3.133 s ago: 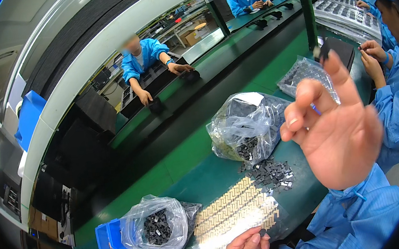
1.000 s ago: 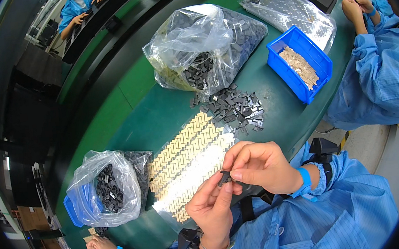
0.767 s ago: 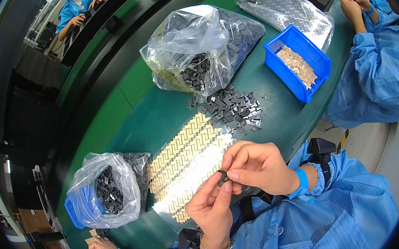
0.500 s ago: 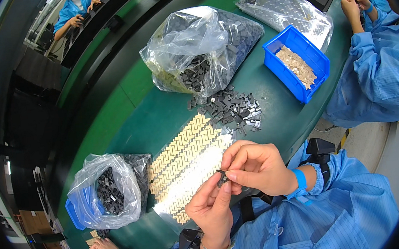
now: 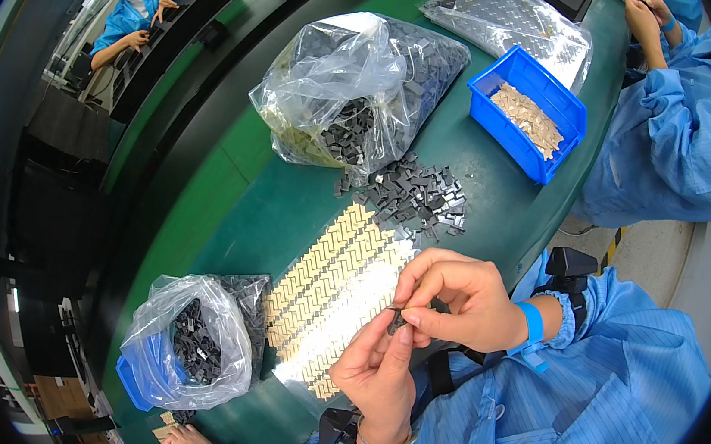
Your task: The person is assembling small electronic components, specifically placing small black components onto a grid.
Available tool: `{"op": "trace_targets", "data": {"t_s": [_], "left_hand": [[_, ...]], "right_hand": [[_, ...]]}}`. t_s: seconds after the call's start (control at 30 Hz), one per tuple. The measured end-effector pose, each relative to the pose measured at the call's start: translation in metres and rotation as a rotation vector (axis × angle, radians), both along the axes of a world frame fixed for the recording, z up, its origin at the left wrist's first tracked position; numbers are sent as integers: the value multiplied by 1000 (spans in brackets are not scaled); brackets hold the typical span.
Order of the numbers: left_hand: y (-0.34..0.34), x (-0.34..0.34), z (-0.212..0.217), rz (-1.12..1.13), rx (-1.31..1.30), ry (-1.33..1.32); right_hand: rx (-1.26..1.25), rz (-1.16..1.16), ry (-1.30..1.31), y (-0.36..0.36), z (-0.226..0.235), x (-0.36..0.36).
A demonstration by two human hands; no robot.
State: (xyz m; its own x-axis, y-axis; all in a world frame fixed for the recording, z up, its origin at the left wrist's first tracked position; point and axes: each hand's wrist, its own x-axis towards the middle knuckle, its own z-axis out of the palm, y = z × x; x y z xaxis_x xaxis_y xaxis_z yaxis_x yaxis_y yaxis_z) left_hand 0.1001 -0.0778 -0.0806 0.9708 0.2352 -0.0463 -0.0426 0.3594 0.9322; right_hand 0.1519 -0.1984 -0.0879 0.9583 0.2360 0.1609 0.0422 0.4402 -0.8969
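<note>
Left hand (image 5: 380, 381) and right hand (image 5: 465, 304) meet by the cream-patterned sheet (image 5: 326, 273) on the green table (image 5: 501, 217) — each grip pinched nearly closed on one small black piece (image 5: 397, 321).

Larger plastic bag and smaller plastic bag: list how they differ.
The larger plastic bag is bulkier than the smaller plastic bag.
The larger plastic bag's top is crumpled over; the smaller plastic bag's mouth gapes wide.
The larger plastic bag has loose black parts heaped beside it; the smaller plastic bag overlaps a blue bin.
Both are clear and hold black parts.
</note>
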Motion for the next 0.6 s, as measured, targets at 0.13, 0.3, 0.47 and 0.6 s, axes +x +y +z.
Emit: {"op": "trace_targets", "data": {"t_s": [0.13,0.3,0.47,0.6], "left_hand": [[0,1,0,-13,-101,-33],[0,1,-1,-27,-141,-25],[-2,2,5,-5,-158,18],[-3,2,5,9,-171,21]], "right_hand": [[-33,-20,-8,0,1,0],[-55,-34,-26,0,1,1],[-91,-68,-95,1,0,1],[-77,-73,-70,2,-1,-1]]}}
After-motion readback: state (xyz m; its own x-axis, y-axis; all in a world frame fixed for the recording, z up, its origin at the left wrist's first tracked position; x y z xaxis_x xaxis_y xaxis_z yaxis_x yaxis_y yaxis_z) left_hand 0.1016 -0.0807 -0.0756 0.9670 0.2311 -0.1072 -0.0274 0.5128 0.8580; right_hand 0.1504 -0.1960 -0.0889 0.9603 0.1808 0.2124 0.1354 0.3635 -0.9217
